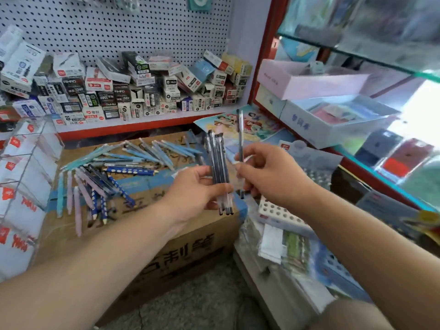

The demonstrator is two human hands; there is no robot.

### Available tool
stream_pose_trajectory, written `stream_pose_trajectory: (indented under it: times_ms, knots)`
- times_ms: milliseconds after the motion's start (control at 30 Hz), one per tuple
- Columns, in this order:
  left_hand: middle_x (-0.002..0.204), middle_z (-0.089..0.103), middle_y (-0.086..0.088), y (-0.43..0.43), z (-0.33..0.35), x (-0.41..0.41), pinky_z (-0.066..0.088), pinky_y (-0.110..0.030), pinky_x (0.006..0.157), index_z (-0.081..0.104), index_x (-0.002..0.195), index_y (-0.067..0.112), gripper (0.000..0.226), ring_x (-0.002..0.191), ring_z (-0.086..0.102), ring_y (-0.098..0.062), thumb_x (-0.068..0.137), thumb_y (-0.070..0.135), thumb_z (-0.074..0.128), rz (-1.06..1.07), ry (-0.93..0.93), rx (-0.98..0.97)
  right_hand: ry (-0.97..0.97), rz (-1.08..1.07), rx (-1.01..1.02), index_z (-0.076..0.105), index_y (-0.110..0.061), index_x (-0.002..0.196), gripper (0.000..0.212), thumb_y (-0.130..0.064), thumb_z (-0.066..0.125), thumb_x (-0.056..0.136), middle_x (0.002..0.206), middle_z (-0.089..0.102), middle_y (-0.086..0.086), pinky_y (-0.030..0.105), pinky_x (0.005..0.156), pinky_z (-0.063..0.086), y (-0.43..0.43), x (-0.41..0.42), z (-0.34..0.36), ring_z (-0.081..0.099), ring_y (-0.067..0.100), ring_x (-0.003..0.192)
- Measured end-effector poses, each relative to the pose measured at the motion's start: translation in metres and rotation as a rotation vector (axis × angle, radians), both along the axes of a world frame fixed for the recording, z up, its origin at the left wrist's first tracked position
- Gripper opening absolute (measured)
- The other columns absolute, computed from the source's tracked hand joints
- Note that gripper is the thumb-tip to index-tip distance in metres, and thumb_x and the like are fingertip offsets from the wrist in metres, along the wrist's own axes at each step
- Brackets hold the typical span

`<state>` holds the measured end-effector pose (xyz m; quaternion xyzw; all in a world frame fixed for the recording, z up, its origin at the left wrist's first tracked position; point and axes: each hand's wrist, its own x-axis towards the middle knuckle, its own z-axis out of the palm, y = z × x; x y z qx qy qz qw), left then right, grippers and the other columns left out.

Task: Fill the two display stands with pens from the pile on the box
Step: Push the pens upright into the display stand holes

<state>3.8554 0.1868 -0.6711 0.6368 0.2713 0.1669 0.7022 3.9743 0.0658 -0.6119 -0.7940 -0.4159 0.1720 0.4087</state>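
Observation:
My left hand [197,186] grips a bunch of dark pens [217,163], held upright above the cardboard box [181,253]. Just to its right, my right hand [266,175] pinches a single dark pen [240,134], also upright. A pile of pens [119,167] in light blue, pink and dark blue lies spread on the box top to the left of both hands. A clear tiered display stand [26,177] with red labels rises at the left edge. A white stand with rows of round holes [278,214] sits low beneath my right wrist, partly hidden.
A red-edged shelf [133,126] behind the box carries many small stationery boxes under a white pegboard. Illustrated notebooks [252,125] and pale cartons [328,122] lie to the right, with a glass shelf [357,51] above. Packaged goods are stacked at the lower right.

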Motion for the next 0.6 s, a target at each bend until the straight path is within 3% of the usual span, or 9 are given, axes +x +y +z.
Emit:
stream_pose_trajectory:
  times_ms: [133, 233, 300, 433, 533, 600]
  knots:
    - [0.087, 0.079, -0.003, -0.058, 0.015, 0.040, 0.055, -0.024, 0.057, 0.073, 0.102, 0.014, 0.019, 0.073, 0.073, -0.015, 0.086, 0.006, 0.079, -0.120, -0.032, 0.043, 0.002, -0.186, 0.037, 0.063, -0.023, 0.117, 0.022, -0.016, 0.065, 0.097, 0.074, 0.070, 0.010, 0.042, 0.062, 0.059, -0.105, 0.019, 0.007, 0.068, 0.020, 0.060]
    - [0.091, 0.080, -0.003, -0.105, 0.032, 0.068, 0.055, -0.020, 0.057, 0.075, 0.100, 0.016, 0.019, 0.077, 0.075, -0.013, 0.086, 0.003, 0.078, -0.196, -0.092, 0.065, 0.072, -0.351, 0.075, 0.066, -0.027, 0.099, 0.011, -0.017, 0.063, 0.099, 0.078, 0.071, 0.009, 0.037, 0.058, 0.055, -0.188, 0.026, 0.006, 0.066, 0.021, 0.062]
    - [0.092, 0.080, -0.004, -0.138, 0.042, 0.084, 0.054, -0.020, 0.055, 0.075, 0.101, 0.015, 0.019, 0.074, 0.073, -0.013, 0.086, 0.003, 0.078, -0.257, -0.108, 0.079, 0.113, -0.485, 0.136, 0.068, -0.024, 0.086, 0.015, -0.019, 0.063, 0.100, 0.078, 0.070, 0.014, 0.032, 0.055, 0.052, -0.239, 0.027, 0.003, 0.063, 0.020, 0.059]
    - [0.091, 0.079, -0.006, -0.207, 0.048, 0.110, 0.052, -0.019, 0.054, 0.072, 0.110, 0.008, 0.023, 0.072, 0.072, -0.012, 0.088, 0.001, 0.076, -0.397, -0.089, 0.044, 0.039, -0.697, 0.152, 0.069, -0.017, 0.085, 0.015, -0.017, 0.064, 0.099, 0.069, 0.070, 0.014, 0.023, 0.051, 0.051, -0.323, 0.016, -0.003, 0.062, 0.018, 0.052]
    - [0.087, 0.075, -0.002, -0.256, 0.042, 0.123, 0.050, -0.017, 0.052, 0.071, 0.110, 0.008, 0.024, 0.068, 0.069, -0.009, 0.088, 0.001, 0.076, -0.480, -0.059, 0.043, -0.005, -0.828, 0.219, 0.062, -0.022, 0.100, 0.015, -0.007, 0.064, 0.097, 0.073, 0.070, 0.013, 0.035, 0.058, 0.055, -0.363, 0.002, -0.011, 0.068, 0.022, 0.056]
    - [0.084, 0.072, -0.004, -0.288, 0.035, 0.131, 0.050, -0.019, 0.051, 0.071, 0.100, 0.010, 0.017, 0.069, 0.067, -0.013, 0.088, 0.000, 0.076, -0.530, -0.032, 0.050, -0.026, -0.914, 0.207, 0.059, -0.022, 0.099, 0.018, -0.006, 0.065, 0.096, 0.072, 0.071, 0.010, 0.040, 0.062, 0.057, -0.387, -0.004, -0.022, 0.071, 0.022, 0.059]
